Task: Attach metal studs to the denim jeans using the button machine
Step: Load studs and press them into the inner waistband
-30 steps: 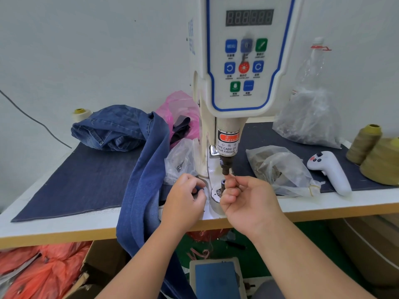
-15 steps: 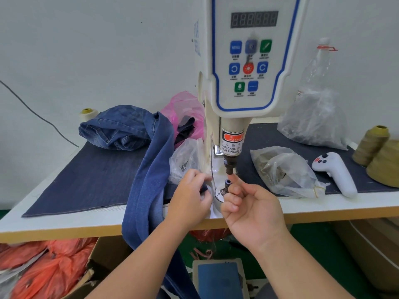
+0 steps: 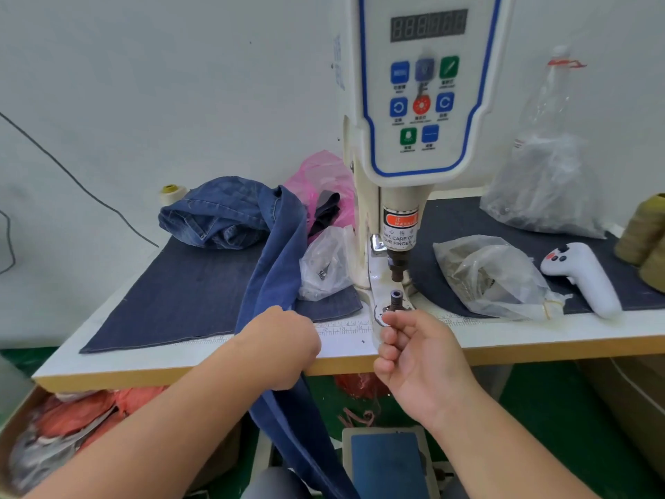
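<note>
The white button machine (image 3: 424, 102) stands mid-table, its upper punch (image 3: 397, 268) raised above the small dark lower die (image 3: 397, 298). Blue denim jeans (image 3: 277, 253) lie bunched at the back left, with one leg draped over the table's front edge. My left hand (image 3: 284, 347) grips that leg at the edge, left of the die. Just in front of the die is my right hand (image 3: 421, 358), fingers curled, index tip and thumb together by the die's base. No stud shows between them. Nothing lies on the die.
Clear bags of metal parts lie left (image 3: 324, 264) and right (image 3: 493, 275) of the machine. A white handheld controller (image 3: 586, 279), thread cones (image 3: 644, 228) and a large plastic bag (image 3: 547, 185) sit at the right. A foot pedal (image 3: 388, 462) is under the table.
My right hand has dropped from the upper punch to just below the lower die. My left hand has moved left and toward me, away from the die, onto the hanging jeans leg.
</note>
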Demonstrator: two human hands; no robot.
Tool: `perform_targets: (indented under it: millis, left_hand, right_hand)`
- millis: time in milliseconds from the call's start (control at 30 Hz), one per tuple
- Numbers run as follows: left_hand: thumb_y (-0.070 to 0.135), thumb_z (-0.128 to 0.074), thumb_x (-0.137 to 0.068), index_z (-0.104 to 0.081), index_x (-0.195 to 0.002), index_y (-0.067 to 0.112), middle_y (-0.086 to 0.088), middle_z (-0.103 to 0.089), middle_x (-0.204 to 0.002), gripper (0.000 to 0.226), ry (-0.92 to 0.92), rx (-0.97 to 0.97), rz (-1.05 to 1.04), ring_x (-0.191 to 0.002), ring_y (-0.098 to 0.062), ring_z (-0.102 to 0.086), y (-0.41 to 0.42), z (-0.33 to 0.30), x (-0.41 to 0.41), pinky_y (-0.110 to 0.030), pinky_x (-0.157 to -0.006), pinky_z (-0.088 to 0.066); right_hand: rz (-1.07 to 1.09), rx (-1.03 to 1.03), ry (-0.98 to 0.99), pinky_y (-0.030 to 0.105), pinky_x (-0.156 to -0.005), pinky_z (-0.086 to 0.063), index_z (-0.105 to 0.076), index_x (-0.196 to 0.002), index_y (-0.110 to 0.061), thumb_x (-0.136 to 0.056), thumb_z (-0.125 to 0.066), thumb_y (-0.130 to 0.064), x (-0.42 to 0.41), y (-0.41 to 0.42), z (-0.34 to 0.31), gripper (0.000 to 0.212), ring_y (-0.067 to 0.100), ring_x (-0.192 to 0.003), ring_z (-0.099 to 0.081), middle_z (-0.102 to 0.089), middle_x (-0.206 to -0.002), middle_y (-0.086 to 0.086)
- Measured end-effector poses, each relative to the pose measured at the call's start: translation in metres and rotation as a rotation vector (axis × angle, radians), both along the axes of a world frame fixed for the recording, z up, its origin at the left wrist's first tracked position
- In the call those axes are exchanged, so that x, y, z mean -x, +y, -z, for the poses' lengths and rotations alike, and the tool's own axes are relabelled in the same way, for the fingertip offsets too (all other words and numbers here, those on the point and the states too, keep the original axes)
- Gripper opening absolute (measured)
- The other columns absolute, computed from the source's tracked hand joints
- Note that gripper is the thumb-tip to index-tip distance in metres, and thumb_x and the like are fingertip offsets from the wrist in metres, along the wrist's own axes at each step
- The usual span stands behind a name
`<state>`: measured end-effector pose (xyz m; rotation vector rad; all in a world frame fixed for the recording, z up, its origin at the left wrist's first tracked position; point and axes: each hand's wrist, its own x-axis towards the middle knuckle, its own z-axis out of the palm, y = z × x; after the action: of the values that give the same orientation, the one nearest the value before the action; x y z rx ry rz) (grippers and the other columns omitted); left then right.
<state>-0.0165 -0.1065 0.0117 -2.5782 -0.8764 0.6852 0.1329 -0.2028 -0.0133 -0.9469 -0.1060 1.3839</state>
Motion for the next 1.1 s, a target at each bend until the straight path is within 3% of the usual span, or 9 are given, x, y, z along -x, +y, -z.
perform_targets:
  millis: [233, 333, 467, 600, 700, 800, 900, 967, 1100]
  left_hand:
    - [0.016, -0.06, -0.09, -0.067, -0.096, 0.024, 0.005, -0.043, -0.095, 0.012, -0.001, -0.088, 0.219, -0.094, -0.019, -0.043, 0.001, 0.008, 0.01, -0.034, -0.072, -0.025]
    - [0.027, -0.063, -0.091, -0.067, -0.088, 0.029, 0.014, -0.042, -0.091, 0.005, -0.458, 0.094, 0.216, -0.094, -0.009, -0.047, 0.01, -0.006, 0.016, -0.031, -0.082, -0.036]
    - [0.019, -0.072, -0.086, -0.059, -0.075, 0.033, 0.013, -0.051, -0.083, 0.022, -1.191, 0.271, 0.044, -0.078, -0.004, -0.053, 0.021, -0.05, 0.024, -0.014, -0.074, -0.04]
    - [0.02, -0.07, -0.089, -0.06, -0.077, 0.031, 0.013, -0.056, -0.074, 0.019, -1.317, 0.346, -0.116, -0.069, -0.004, -0.051, 0.031, -0.067, 0.022, -0.021, -0.069, -0.041]
    - [0.022, -0.068, -0.091, -0.061, -0.077, 0.027, 0.013, -0.051, -0.065, 0.017, -1.367, 0.434, -0.215, -0.061, -0.003, -0.045, 0.038, -0.066, 0.028, -0.026, -0.063, -0.038]
    - [0.021, -0.068, -0.09, -0.061, -0.076, 0.023, 0.008, -0.053, -0.067, 0.016, -1.366, 0.381, -0.342, -0.062, -0.007, -0.046, 0.042, -0.059, 0.031, -0.028, -0.063, -0.037]
    - [0.012, -0.064, -0.089, -0.065, -0.088, 0.022, 0.006, -0.058, -0.088, 0.01, -1.27, 0.027, -0.324, -0.08, -0.013, -0.055, 0.028, -0.051, 0.021, -0.035, -0.077, -0.047]
    - [0.01, -0.059, -0.085, -0.069, -0.098, 0.017, 0.006, -0.059, -0.097, 0.018, -1.283, -0.101, -0.07, -0.092, -0.02, -0.057, 0.005, -0.05, 0.008, -0.041, -0.087, -0.047]
    - [0.05, -0.058, -0.085, -0.066, -0.109, 0.022, 0.007, -0.064, -0.097, 0.038, -0.858, 0.195, 0.317, -0.091, -0.016, -0.057, -0.041, -0.04, -0.025, -0.035, -0.084, -0.044]
  right_hand:
    - [-0.052, 0.067, -0.095, 0.022, -0.042, -0.031, -0.062, -0.083, -0.008, -0.088, -0.061, -0.01, -0.003, -0.009, 0.014, 0.005, 0.01, -0.045, -0.04, -0.05, -0.056, 0.0]
    - [-0.06, 0.047, -0.245, 0.024, -0.043, -0.032, -0.06, -0.074, -0.009, -0.089, -0.06, -0.006, 0.002, -0.012, 0.023, 0.016, 0.011, -0.046, -0.04, -0.049, -0.056, 0.002]
    - [-0.112, -0.139, -0.806, 0.02, -0.059, -0.045, -0.066, -0.083, -0.019, -0.088, -0.066, -0.014, 0.01, -0.024, 0.033, 0.007, 0.009, -0.065, -0.054, -0.06, -0.073, -0.004]
    - [-0.218, -0.22, -1.581, 0.011, -0.091, -0.035, -0.045, -0.116, -0.042, -0.069, -0.068, -0.056, 0.006, -0.037, 0.044, 0.055, -0.005, -0.11, -0.04, -0.039, -0.114, -0.031]
    - [-0.088, -0.05, -1.951, 0.024, -0.098, -0.035, -0.043, -0.126, -0.033, -0.077, -0.07, -0.043, -0.006, -0.036, 0.057, 0.056, 0.007, -0.113, -0.036, -0.035, -0.123, -0.018]
    - [-0.075, 0.095, -1.814, 0.025, -0.084, -0.047, -0.06, -0.103, -0.032, -0.091, -0.063, -0.024, -0.027, -0.037, 0.056, 0.015, 0.006, -0.097, -0.053, -0.053, -0.101, -0.019]
    - [-0.135, 0.104, -1.67, 0.018, -0.062, -0.042, -0.064, -0.085, -0.035, -0.095, -0.059, -0.024, -0.043, -0.038, 0.046, 0.015, 0.001, -0.077, -0.057, -0.062, -0.079, -0.017]
    - [-0.183, 0.044, -1.592, 0.021, -0.059, -0.042, -0.069, -0.08, -0.033, -0.092, -0.062, -0.022, -0.049, -0.037, 0.032, 0.018, -0.002, -0.074, -0.058, -0.066, -0.076, -0.018]
    - [-0.223, -0.075, -1.484, 0.02, -0.063, -0.045, -0.073, -0.077, -0.028, -0.087, -0.065, -0.011, -0.059, -0.031, -0.005, 0.022, 0.0, -0.072, -0.061, -0.07, -0.075, -0.013]
